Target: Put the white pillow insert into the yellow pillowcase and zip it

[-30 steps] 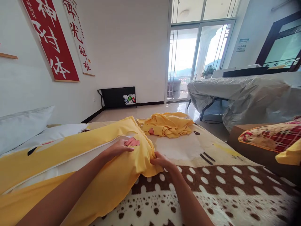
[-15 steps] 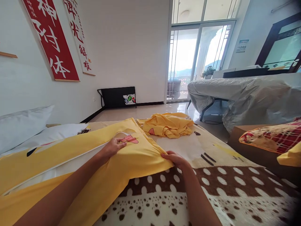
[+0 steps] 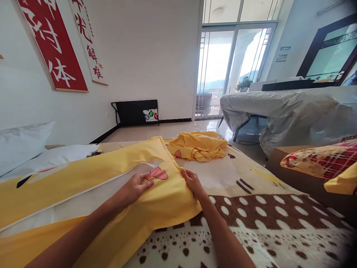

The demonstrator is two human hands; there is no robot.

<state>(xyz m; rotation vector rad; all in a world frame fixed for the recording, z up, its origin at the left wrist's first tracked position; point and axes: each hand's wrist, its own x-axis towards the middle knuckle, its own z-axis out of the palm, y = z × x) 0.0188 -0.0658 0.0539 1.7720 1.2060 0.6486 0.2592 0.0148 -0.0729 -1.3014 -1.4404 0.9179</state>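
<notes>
A long yellow pillowcase (image 3: 167, 201) with a pink print lies across the bed, its lengthwise opening showing a white filling (image 3: 92, 197). My left hand (image 3: 141, 186) is closed on the pillowcase cloth beside the pink shape, at the end of the opening. With thumb and fingers, my right hand (image 3: 192, 182) pinches the pillowcase's right end edge. The fingertips under the cloth are hidden. Beyond my hands lies a crumpled yellow cloth (image 3: 202, 147) with similar pink print.
Under everything spreads a brown-and-cream patterned blanket (image 3: 267, 210). White pillows (image 3: 25, 145) rest at the left. A cardboard box (image 3: 292, 171) with a red patterned fabric bundle (image 3: 320, 160) stands at the right, near a plastic-covered table (image 3: 279, 104).
My right hand has moved left and a little up along the pillowcase's end edge, nearer my left hand. The opening shows more white near my left hand. The view has shifted slightly.
</notes>
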